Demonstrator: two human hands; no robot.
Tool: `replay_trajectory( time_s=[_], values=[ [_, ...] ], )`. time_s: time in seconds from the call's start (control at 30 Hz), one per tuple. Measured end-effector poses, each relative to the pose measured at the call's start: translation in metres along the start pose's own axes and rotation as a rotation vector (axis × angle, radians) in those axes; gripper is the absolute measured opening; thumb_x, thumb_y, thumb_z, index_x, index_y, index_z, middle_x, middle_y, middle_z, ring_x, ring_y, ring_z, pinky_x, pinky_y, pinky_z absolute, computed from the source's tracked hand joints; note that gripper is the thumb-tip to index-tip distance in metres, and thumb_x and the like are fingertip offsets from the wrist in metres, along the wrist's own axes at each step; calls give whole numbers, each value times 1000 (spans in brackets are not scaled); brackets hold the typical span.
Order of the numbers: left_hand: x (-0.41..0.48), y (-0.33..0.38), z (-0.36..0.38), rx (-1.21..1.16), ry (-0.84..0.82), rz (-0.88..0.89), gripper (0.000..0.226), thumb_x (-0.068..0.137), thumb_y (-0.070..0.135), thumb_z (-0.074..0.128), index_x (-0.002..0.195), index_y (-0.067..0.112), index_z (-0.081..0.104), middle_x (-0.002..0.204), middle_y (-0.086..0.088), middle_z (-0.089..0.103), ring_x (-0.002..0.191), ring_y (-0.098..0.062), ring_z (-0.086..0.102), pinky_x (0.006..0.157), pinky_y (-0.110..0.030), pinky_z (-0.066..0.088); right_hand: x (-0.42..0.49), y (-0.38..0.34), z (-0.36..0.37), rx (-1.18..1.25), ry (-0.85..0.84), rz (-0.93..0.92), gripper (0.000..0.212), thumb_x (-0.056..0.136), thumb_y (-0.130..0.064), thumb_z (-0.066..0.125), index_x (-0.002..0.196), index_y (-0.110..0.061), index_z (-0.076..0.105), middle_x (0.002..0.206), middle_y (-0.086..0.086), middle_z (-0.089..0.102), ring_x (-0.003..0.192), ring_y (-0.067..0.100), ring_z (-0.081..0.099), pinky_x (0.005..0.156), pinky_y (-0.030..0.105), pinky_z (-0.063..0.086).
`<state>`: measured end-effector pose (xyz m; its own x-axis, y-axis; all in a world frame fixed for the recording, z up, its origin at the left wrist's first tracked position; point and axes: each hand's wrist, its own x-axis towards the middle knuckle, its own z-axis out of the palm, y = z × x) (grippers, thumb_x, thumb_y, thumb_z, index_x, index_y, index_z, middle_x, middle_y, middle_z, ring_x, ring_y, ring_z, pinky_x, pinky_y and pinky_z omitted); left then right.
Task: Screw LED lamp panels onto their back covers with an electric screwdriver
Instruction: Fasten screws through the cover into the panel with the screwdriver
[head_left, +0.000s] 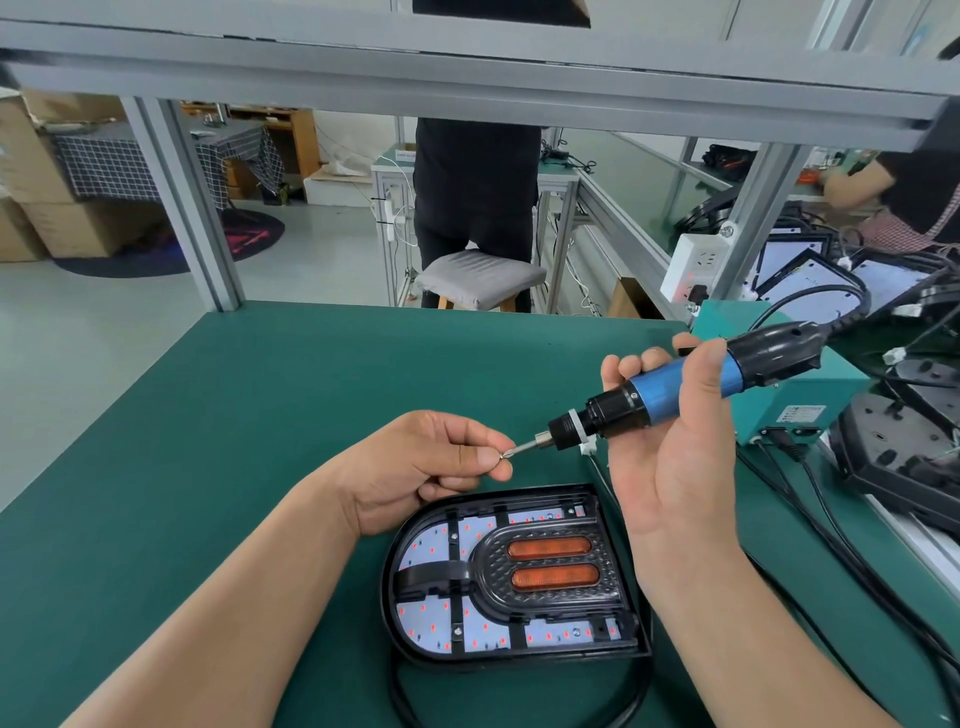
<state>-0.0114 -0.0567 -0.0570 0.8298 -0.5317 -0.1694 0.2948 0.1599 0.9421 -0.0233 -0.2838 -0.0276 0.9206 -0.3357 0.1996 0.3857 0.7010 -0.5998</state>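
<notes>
A D-shaped LED lamp panel (511, 577) lies in its black back cover on the green mat, with white LED boards and two orange strips showing. My right hand (675, 441) grips a blue and black electric screwdriver (680, 384), held above the lamp with its bit pointing left. My left hand (431, 462) pinches a small screw (503, 453) against the tip of the bit, just above the lamp's far edge.
A teal power box (800, 400) with black cables stands at the right. Further lamp parts (904, 441) pile up at the right edge. A person stands behind a stool (480, 278) beyond the bench. An aluminium frame (182, 197) rises at the back.
</notes>
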Motion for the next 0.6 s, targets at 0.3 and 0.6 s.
replay_trajectory(
  time_s=[0.3, 0.6],
  values=[
    [0, 1, 3, 16, 24, -12, 16, 91, -2, 68, 105, -1, 74, 88, -12, 73, 52, -4, 33, 44, -13, 20, -2, 0, 0, -3, -16, 10, 25, 109, -38, 60, 118, -15, 55, 90, 2, 58, 81, 19, 60, 102, 42, 56],
    [1, 0, 3, 71, 80, 28, 18, 85, 5, 74, 102, 2, 76, 88, -14, 75, 49, -6, 29, 42, -13, 26, -3, -2, 2, -15, -16, 31, 22, 109, -34, 61, 117, -15, 53, 91, 2, 58, 83, 18, 61, 103, 42, 56]
  ],
)
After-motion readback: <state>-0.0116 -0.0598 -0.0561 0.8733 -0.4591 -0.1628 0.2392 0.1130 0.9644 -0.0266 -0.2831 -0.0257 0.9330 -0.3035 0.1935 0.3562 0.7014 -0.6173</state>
